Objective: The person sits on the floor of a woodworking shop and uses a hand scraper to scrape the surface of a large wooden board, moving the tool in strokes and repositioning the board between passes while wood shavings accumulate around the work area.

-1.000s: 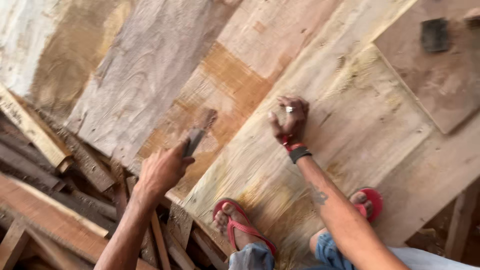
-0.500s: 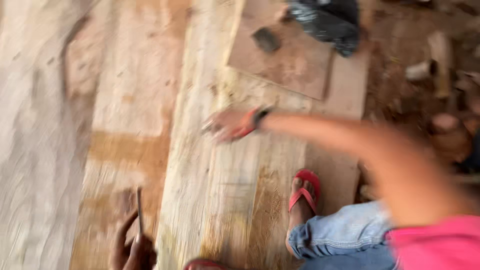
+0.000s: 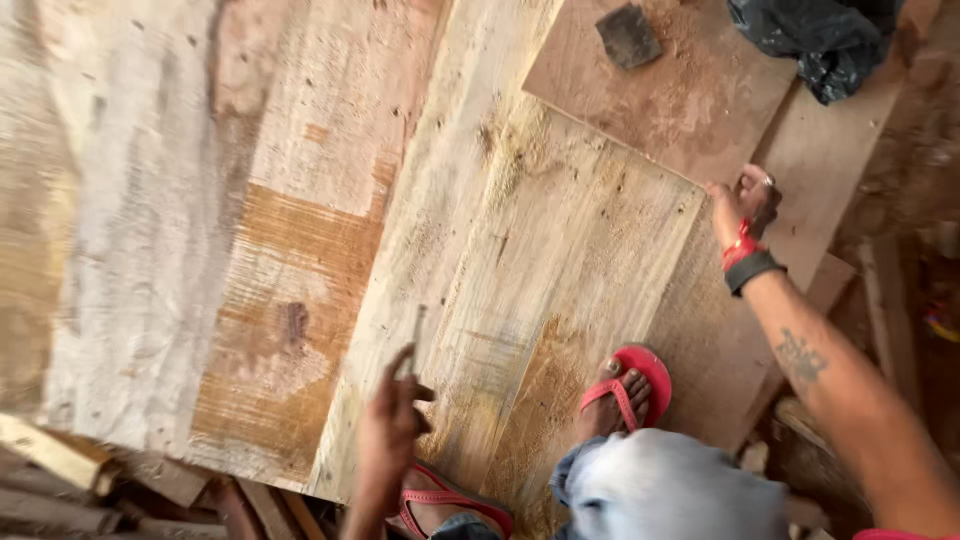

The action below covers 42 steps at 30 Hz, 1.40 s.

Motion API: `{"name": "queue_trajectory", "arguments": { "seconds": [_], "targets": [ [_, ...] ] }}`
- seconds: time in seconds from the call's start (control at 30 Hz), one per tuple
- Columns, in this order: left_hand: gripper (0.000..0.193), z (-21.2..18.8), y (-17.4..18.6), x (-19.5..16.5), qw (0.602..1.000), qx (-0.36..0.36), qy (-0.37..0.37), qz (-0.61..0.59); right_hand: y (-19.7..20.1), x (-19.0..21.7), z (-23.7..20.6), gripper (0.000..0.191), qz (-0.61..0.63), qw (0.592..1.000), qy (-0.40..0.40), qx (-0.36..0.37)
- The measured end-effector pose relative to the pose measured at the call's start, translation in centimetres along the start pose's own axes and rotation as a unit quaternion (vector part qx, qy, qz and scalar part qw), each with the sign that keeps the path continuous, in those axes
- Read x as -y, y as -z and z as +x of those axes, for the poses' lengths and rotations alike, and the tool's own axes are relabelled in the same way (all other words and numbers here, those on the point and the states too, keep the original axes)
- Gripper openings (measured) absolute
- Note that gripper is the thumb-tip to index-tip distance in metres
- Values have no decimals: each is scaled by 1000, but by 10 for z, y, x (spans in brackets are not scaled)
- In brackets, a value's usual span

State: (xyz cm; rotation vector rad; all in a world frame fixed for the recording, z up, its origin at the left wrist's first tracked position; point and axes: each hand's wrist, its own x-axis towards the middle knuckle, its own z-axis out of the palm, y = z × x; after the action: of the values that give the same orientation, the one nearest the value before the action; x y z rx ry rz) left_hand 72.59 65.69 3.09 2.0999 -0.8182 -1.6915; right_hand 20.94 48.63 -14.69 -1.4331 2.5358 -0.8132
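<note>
Left hand (image 3: pixel 388 440) closed around a thin metal tool (image 3: pixel 417 335), raised over the wide plank (image 3: pixel 520 280). Right hand (image 3: pixel 742 205) curled on that plank's far corner. Nearby: red sandals (image 3: pixel 640 375), dark block (image 3: pixel 628 36), black bag (image 3: pixel 815 40), scrap timber (image 3: pixel 60 460).

Counted: two hands, left hand (image 3: pixel 388 440) and right hand (image 3: pixel 742 205); two red sandals (image 3: pixel 640 375); one dark block (image 3: pixel 628 36); one black bag (image 3: pixel 820 40); several overlapping wooden boards (image 3: pixel 300 200).

A dark square pad (image 3: pixel 628 35) lies on a reddish board (image 3: pixel 690 105) at upper right. A black bag (image 3: pixel 815 40) sits beside it. Scrap timber (image 3: pixel 60 455) fills the lower left.
</note>
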Motion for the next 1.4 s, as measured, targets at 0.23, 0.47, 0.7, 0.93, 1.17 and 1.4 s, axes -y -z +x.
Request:
{"name": "queue_trajectory", "arguments": {
  "seconds": [0.23,0.47,0.7,0.93,1.17,1.4],
  "targets": [
    [49,-9,-20,-18,995,3,14,98,5,24,14,53,450,798,-396,67],
    [42,0,4,-71,990,-13,-51,129,12,30,9,28,575,754,-295,115],
    [46,30,-9,-149,984,23,-173,33,20,68,-47,32,566,727,-349,170],
    [48,60,-35,-154,980,118,-139,80,39,60,-198,35,578,684,-411,172],
    [48,84,-39,-126,963,158,-173,133,50,32,-235,32,569,660,-485,75],
    [48,90,-41,-140,925,266,-202,180,54,25,-218,36,438,811,-385,38]
  ]
}}
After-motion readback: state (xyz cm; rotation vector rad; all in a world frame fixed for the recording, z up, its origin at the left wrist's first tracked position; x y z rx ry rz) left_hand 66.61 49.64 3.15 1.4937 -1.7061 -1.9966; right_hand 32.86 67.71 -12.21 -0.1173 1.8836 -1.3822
